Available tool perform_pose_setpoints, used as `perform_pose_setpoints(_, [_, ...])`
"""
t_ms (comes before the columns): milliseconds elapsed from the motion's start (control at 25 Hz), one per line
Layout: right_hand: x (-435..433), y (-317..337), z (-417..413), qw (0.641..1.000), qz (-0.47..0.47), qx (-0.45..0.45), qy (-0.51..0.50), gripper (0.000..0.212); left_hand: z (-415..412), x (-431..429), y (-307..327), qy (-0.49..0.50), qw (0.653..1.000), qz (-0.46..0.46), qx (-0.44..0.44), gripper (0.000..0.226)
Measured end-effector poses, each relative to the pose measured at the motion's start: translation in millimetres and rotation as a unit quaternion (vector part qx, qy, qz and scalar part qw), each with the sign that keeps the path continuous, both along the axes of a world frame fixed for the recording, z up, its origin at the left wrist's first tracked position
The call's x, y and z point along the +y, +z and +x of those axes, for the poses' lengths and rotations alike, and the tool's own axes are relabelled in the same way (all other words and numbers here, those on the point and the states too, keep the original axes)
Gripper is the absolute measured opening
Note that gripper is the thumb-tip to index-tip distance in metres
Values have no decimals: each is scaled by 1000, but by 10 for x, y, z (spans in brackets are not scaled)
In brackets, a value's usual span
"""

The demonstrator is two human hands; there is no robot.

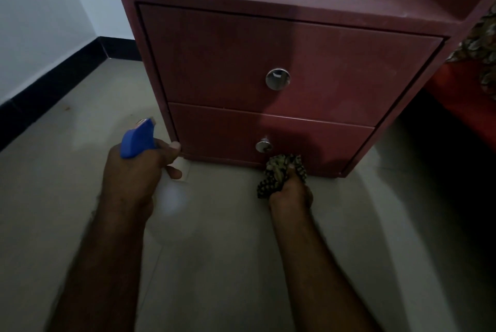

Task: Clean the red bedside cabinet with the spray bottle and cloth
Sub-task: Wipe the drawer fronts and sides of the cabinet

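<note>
**Both hands full, low in front of the cabinet**

My left hand is closed around the neck of the spray bottle, with one finger curled at the front under its blue head. The nozzle points up and forward, toward the lower left corner of the red bedside cabinet, and the bottle is just beside that corner. The pale body of the bottle shows under my hand, but it is blurred.

My right hand grips the cloth in a tight bunch. The cloth has a dark and yellowish pattern and sits at the bottom edge of the lower drawer, just under its small round metal knob (if it really presses on the wood, I cannot tell).

The cabinet stands on the pale tiled floor. It has two drawers, both closed, and an open shelf on top. The upper drawer has a bigger shiny knob. The red surface looks dull.
</note>
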State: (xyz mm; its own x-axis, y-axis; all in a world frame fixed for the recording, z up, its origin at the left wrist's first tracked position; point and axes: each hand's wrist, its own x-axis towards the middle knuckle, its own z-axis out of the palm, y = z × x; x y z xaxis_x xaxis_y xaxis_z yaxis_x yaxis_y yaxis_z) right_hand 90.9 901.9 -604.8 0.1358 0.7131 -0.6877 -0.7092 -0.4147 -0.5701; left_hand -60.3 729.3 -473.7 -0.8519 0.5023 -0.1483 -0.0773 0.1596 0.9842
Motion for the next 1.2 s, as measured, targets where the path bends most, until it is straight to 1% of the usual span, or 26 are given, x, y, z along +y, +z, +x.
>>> perform_pose_setpoints(80, [2, 27, 71, 999, 18, 32, 30, 25, 14, 13, -15, -1, 1000, -8, 1, 12])
perform_pose_setpoints(120, [-3, 29, 123, 996, 29, 55, 59, 29, 35, 17, -19, -2, 1000, -10, 0, 12])
perform_pose_setpoints(160, [-6, 39, 165, 995, 30, 49, 77, 34, 57, 18, -16, -2, 1000, -8, -3, 15])
perform_pose_setpoints(200, [-15, 55, 202, 995, 32, 40, 81, 35, 79, 17, -7, -4, 1000, -4, -2, 24])
perform_pose_setpoints(240, [-18, 61, 248, 995, 42, 45, 79, 34, 93, 17, 2, -6, 1000, -1, 0, 31])
perform_pose_setpoints(280, [-3, 68, 299, 996, 32, 50, 59, 35, 102, 18, 6, -7, 1000, 1, 2, 32])
perform_pose_setpoints(360, [36, 66, 431, 999, 28, 17, 20, 40, 89, 34, 0, -4, 1000, 1, 3, 16])
perform_pose_setpoints(400, [57, 15, 536, 999, 36, 7, -2, 42, 74, 41, -4, -4, 1000, -2, 3, 12])
perform_pose_setpoints(480, [127, -76, 698, 999, 29, -6, -34, 45, 52, 49, -18, -6, 1000, -8, -1, 10])
perform_pose_setpoints(560, [140, -114, 750, 999, 25, -33, -34, 47, 45, 43, -28, -7, 1000, -7, -5, 10])
perform_pose_setpoints(720, [71, -181, 493, 998, 24, -56, -10, 43, 30, 11, -69, -7, 1000, 0, 6, 12])
perform_pose_setpoints(880, [-69, -283, 94, 998, 52, -34, 8, 40, -48, -17, -117, 4, 1000, 3, 5, 13])
perform_pose_setpoints(1000, [-214, -313, -298, 997, 55, -31, 48, 35, -115, -47, -143, 12, 1000, 4, -3, 13])
perform_pose_setpoints(1120, [-363, -305, -727, 994, 56, -14, 97, 21, -204, -93, -152, 24, 1000, 2, -1, 13])
perform_pose_setpoints(1200, [-488, -274, -977, 991, 44, -7, 126, 23, -255, -126, -146, 38, 999, 9, 0, 14])
